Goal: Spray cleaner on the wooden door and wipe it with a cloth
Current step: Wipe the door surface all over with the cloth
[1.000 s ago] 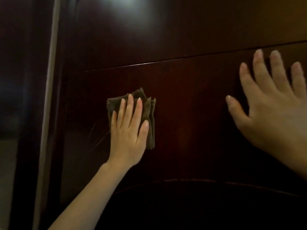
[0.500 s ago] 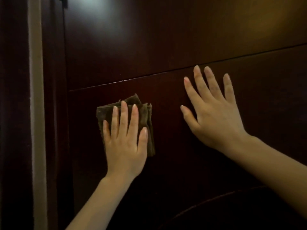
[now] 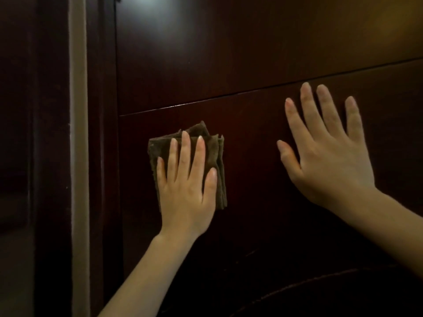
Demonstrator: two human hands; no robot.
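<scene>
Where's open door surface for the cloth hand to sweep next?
Bare door between the cloth and the right hand; the whole panel above the groove; the dark stretch below both wrists. Tight on the left: the left hand sits near the door's edge.

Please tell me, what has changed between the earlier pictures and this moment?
The right hand slid left across the wooden door, closer to the cloth. The left hand pushed the cloth slightly left, toward the door's edge. Nothing was taken hold of or let go. As before, the left hand presses flat on the cloth and the right hand lies flat on the door.
</scene>
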